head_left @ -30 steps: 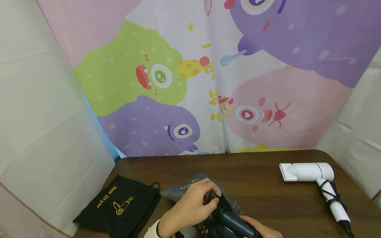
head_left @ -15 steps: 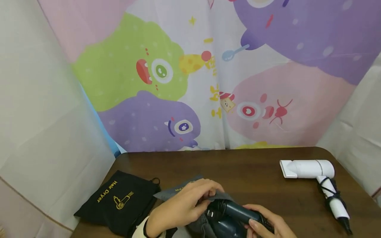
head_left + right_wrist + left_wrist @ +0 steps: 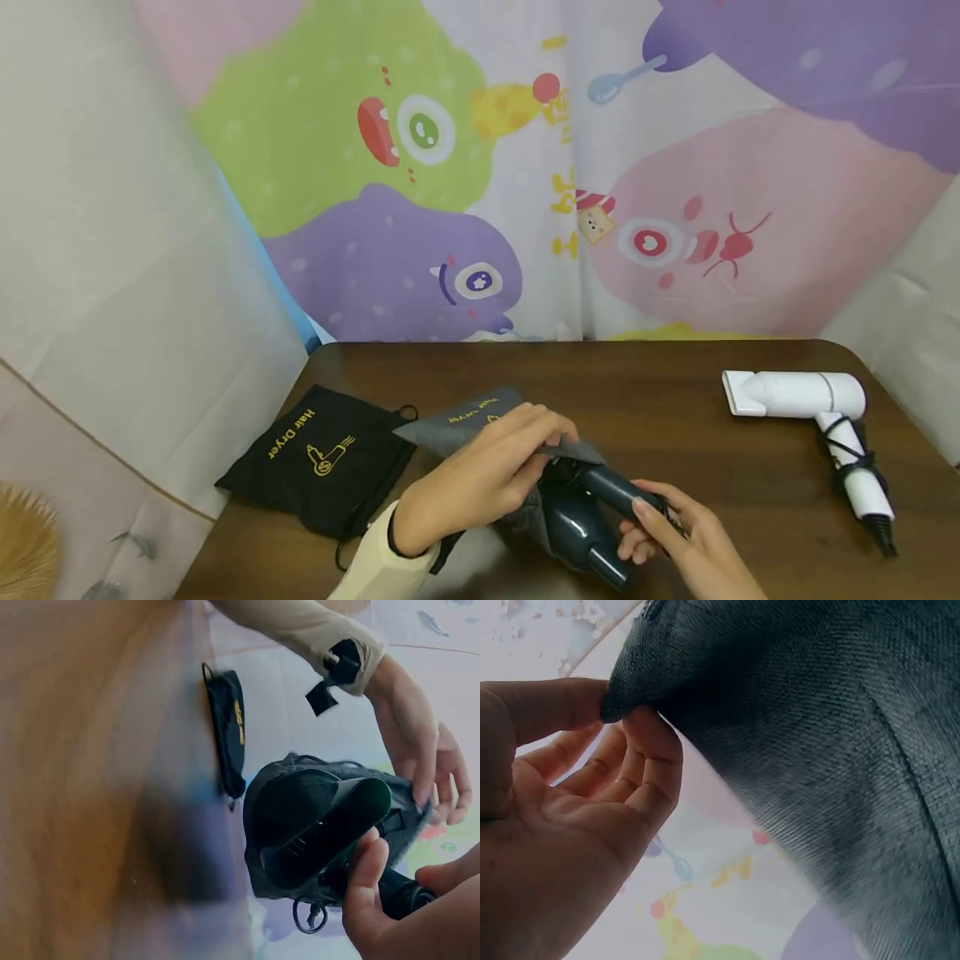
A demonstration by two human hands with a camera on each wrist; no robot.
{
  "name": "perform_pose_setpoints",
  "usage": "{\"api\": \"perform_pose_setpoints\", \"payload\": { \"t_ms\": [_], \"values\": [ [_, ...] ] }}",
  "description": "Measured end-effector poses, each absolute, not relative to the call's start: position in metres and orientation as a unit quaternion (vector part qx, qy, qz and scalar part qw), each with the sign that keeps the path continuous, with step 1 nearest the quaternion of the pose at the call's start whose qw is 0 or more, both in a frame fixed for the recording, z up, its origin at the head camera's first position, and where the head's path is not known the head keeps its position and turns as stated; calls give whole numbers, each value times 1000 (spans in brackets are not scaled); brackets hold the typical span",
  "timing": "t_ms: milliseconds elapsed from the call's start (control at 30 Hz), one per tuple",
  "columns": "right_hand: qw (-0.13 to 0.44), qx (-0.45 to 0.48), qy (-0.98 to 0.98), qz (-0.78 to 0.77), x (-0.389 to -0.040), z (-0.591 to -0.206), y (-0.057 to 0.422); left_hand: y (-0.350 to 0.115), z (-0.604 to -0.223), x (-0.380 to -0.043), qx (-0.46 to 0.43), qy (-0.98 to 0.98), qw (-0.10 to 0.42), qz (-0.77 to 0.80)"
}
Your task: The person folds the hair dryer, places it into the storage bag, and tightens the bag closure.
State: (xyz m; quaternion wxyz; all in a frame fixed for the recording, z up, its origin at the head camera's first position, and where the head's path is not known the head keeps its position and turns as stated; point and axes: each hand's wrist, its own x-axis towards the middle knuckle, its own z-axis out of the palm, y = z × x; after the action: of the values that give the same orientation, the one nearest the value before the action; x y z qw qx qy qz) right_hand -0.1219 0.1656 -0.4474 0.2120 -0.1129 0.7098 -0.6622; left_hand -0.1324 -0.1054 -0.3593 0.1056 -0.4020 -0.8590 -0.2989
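A dark blue hair dryer with its handle folded lies partly inside a grey drawstring bag; the rest of it is hidden by the cloth. My left hand pinches the rim of the bag's mouth between thumb and fingers, as the left wrist view shows on the grey cloth. From the right, my right hand grips the dryer's handle. The right wrist view shows the dryer's nozzle sticking out of the bag, with a cord loop hanging at the mouth.
On the table's left lies a black bag printed "Hair Dryer". A white hair dryer, its black cord wound round the handle, lies at the right. Behind the brown table hangs a cartoon curtain.
My left hand has brought the bag's rim over the handle's inner end and now holds it there. My right hand has come further into view on the handle, and more of the dryer's body shows.
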Motion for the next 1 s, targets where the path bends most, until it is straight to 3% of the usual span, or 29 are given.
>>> {"api": "perform_pose_setpoints", "payload": {
  "t_ms": [233,467,567,700,1000],
  "values": [
    [283,-43,676,-679,-115,-454,157,-99,-362,-135,-415,-857,128,-276],
    [492,-108,472,-724,-116,-461,166,-99,-365,-137,-415,-854,169,-264],
    [535,-131,403,-731,-118,-463,165,-98,-366,-138,-423,-853,173,-252],
    [547,-143,371,-737,-119,-466,164,-95,-369,-138,-429,-851,149,-261],
    [495,-150,391,-761,-111,-467,156,-94,-371,-138,-413,-853,153,-280]
  ]
}}
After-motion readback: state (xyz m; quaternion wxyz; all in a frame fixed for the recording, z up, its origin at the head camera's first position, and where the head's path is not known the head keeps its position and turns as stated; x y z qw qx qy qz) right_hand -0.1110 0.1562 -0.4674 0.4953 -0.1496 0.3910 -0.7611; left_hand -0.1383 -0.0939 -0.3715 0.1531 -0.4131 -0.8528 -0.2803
